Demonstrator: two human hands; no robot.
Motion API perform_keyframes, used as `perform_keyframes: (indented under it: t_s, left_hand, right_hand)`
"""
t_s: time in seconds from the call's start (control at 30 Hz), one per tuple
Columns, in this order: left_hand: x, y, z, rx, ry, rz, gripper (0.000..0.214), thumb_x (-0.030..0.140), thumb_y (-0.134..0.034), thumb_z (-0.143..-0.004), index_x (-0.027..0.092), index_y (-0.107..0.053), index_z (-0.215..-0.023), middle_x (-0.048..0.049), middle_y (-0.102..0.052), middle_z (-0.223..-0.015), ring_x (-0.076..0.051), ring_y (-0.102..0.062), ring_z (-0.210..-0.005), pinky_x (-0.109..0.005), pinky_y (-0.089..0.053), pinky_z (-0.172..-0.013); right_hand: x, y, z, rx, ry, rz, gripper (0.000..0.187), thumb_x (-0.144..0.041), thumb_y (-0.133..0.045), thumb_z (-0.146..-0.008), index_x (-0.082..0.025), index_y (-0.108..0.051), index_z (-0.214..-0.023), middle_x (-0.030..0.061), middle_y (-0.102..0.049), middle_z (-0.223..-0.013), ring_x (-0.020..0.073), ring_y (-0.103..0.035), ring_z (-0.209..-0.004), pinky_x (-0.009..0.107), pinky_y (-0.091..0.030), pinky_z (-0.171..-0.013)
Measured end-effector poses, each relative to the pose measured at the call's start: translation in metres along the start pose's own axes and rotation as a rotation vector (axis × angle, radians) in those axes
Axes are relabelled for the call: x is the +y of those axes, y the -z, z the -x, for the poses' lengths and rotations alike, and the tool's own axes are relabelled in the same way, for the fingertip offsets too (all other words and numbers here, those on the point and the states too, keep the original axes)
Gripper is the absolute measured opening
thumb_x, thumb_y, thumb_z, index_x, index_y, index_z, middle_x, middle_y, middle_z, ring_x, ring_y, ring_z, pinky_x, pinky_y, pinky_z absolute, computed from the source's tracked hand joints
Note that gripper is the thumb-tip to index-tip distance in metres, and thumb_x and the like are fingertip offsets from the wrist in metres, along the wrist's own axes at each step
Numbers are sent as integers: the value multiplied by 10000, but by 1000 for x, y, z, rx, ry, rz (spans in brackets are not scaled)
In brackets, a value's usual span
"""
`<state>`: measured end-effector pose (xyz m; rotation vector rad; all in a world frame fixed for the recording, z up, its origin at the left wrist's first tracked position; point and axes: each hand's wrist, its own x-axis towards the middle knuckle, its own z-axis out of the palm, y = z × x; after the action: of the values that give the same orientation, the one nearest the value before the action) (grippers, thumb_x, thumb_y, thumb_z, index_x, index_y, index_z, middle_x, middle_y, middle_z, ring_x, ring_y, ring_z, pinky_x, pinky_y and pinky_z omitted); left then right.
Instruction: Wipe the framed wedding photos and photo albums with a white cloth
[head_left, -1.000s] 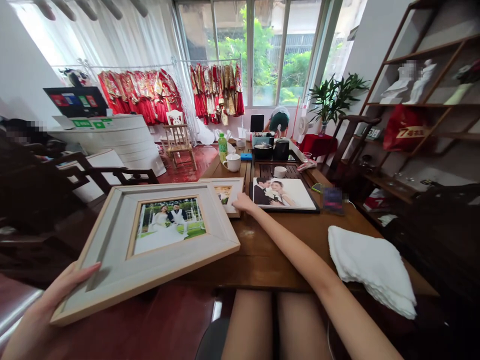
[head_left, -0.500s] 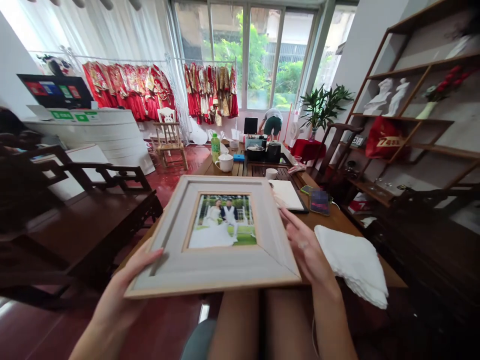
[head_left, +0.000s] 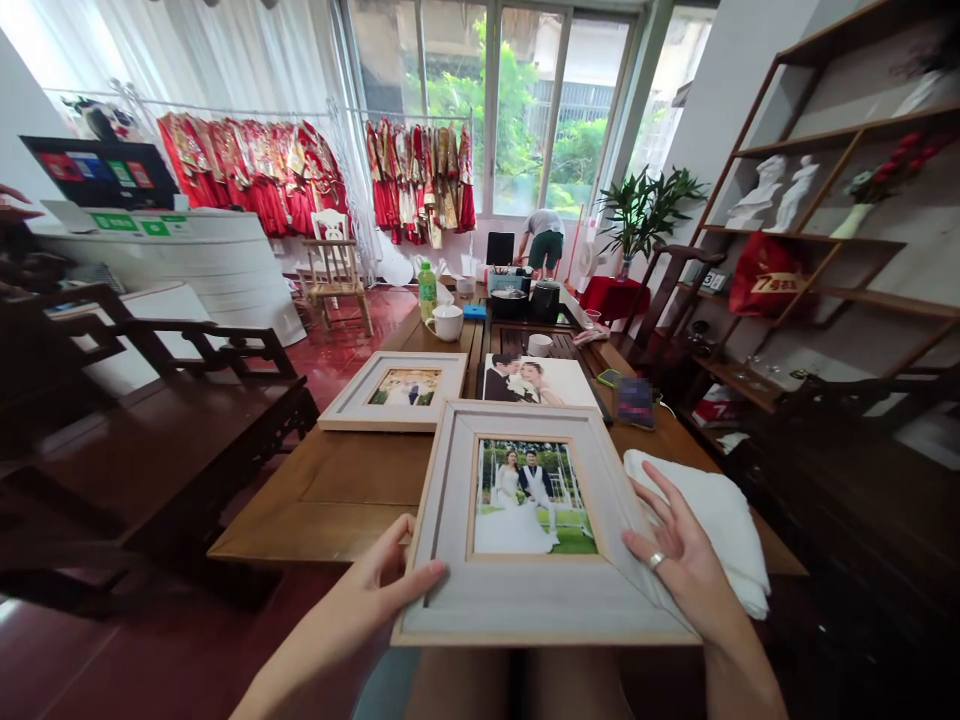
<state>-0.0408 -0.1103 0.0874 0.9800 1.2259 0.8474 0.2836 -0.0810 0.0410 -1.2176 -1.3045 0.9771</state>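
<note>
I hold a pale wood picture frame (head_left: 525,600) with a wedding photo over the near edge of the wooden table (head_left: 352,500), above my lap. My left hand (head_left: 382,585) grips its lower left corner, thumb on top. My right hand (head_left: 679,565), wearing a ring, clasps its right edge with fingers spread on the front. A smaller, similar frame (head_left: 394,390) lies flat further back on the table. Beside that one lies a photo print or album (head_left: 536,380) of a couple.
A folded white towel (head_left: 724,515) lies right of the frame. A phone (head_left: 635,402), mug (head_left: 447,322), green bottle (head_left: 427,285) and tea set (head_left: 529,300) sit further back. Dark wooden chairs (head_left: 150,400) flank the table; a shelf (head_left: 810,240) stands right. A person (head_left: 545,238) bends near the window.
The frame has moved right and down toward my lap, now held by both hands. The smaller frame and the couple's print are uncovered again behind it.
</note>
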Motion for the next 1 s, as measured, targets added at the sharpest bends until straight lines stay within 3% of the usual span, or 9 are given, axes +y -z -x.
perform_keyframes:
  t_s: [0.1,0.2,0.4,0.6,0.73,0.87,1.0]
  left_hand:
    - [-6,5,-8,-48,8,-122,499,477,-755,-674,187,-636,-1062,-64,-723,-1042,-267,-639,-1033,-324,-522,-861]
    - [-14,10,-15,-63,2,-177,504,490,-728,-703,177,-645,-1091,-83,-707,-1122,-278,-626,-1086,-338,-515,-904]
    - [-16,16,-19,-93,-14,-336,489,496,-697,-728,183,-663,-1102,-80,-696,-1167,-299,-623,-1104,-373,-507,-935]
    - [-15,17,-21,-92,-41,-386,477,526,-654,-743,166,-682,-1056,-88,-721,-1093,-298,-648,-1028,-370,-508,-914]
    - [-20,17,-28,-104,-23,-377,488,531,-643,-747,150,-672,-1051,-101,-722,-1082,-296,-655,-1017,-357,-510,-900]
    - [-21,16,-33,-134,-30,-373,497,533,-636,-755,143,-654,-1062,-107,-714,-1109,-290,-655,-1039,-326,-515,-878]
    - [-20,15,-36,-72,-61,-459,461,543,-612,-778,142,-667,-998,-92,-737,-1014,-279,-675,-948,-300,-518,-795]
  right_hand:
    - [-9,5,-2,-25,-62,49,833,-405,-635,-817,-310,-145,-1483,156,-341,-1467,248,-620,-1094,391,-530,-890]
    - [-7,8,-1,-76,-129,93,881,-410,-630,-804,-305,-87,-1490,175,-351,-1429,216,-689,-868,374,-572,-739]
    - [14,2,3,-50,-141,272,853,-391,-596,-780,-263,-140,-1490,178,-427,-1392,220,-683,-901,398,-521,-851]
    - [27,-7,0,-49,-141,371,787,-372,-537,-785,-259,-198,-1486,166,-472,-1379,216,-682,-851,411,-520,-832]
    - [37,-8,-1,-44,-97,382,728,-344,-506,-807,-256,-233,-1476,146,-484,-1380,229,-666,-955,436,-494,-912]
    - [38,-9,-5,-38,1,472,592,-322,-467,-838,-230,-361,-1414,120,-494,-1396,258,-522,-1233,466,-398,-1049]
    - [29,-12,-6,-83,70,625,524,-306,-415,-891,-206,-408,-1406,115,-491,-1417,253,-435,-1322,495,-330,-1110]
